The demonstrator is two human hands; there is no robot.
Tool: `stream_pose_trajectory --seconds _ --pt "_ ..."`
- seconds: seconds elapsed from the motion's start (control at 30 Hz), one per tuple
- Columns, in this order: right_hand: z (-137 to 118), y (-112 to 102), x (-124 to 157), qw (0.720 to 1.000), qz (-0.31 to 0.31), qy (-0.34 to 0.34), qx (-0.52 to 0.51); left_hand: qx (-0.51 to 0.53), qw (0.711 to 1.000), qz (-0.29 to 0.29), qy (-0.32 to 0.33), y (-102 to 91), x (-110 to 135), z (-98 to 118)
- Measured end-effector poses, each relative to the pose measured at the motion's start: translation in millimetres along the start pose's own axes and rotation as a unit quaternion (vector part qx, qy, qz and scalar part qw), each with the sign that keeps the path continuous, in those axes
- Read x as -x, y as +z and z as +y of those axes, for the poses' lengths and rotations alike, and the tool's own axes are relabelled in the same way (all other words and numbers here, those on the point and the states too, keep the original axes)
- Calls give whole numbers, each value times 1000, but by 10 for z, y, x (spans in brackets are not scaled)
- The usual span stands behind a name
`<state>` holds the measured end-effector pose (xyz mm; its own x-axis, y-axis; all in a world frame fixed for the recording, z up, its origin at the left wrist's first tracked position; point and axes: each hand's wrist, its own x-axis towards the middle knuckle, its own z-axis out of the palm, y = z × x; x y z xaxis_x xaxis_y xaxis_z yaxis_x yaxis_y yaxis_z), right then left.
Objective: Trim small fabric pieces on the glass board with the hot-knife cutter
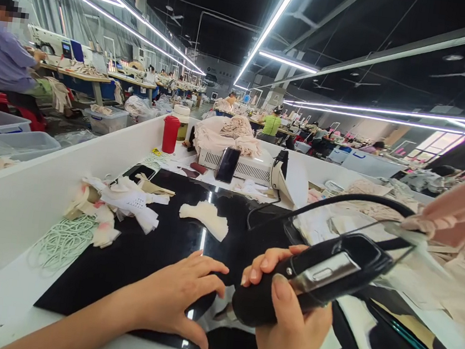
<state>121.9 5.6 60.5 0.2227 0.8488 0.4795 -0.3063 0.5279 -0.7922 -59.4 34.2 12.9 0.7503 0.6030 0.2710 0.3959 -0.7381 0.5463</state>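
Note:
My right hand (pixel 294 316) is wrapped round a black corded power tool (pixel 326 269) with a silver slide plate. Its metal tip (pixel 225 311) points down to the left, over a pale piece (pixel 220 302) on the glossy black board (pixel 155 266). The exact kind of tool cannot be made out. Fingers apart and palm down, my left hand (pixel 185 295) hovers at or just above the board beside that tip; nothing shows in its grasp. Farther up the board lies a cream cut fabric piece (pixel 206 218).
White fabric scraps (pixel 133 199) and pale green cord (pixel 63 239) lie at left. A phone (pixel 228 164), red cup (pixel 170 134) and lamp (pixel 286 178) stand behind. Fabric piles and teal-handled scissors or tweezers (pixel 418 344) are at right. A pink strip (pixel 459 206) hangs by the tool. Low white walls (pixel 44 203) border the table.

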Motion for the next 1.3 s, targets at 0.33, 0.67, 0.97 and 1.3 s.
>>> stream_pose_trajectory --seconds 0.33,0.67,0.97,1.3 --pt "-86 -127 -178 995 88 -18 48 -110 994 -8 28 -209 77 -159" --pt "6 -64 -187 995 86 -23 54 -172 972 149 -50 -132 97 -162" --pt "132 -13 -198 996 66 -34 54 -42 988 10 -149 161 -49 280" --pt "168 -23 -193 996 53 -44 63 -36 985 -28 -167 167 -56 282"
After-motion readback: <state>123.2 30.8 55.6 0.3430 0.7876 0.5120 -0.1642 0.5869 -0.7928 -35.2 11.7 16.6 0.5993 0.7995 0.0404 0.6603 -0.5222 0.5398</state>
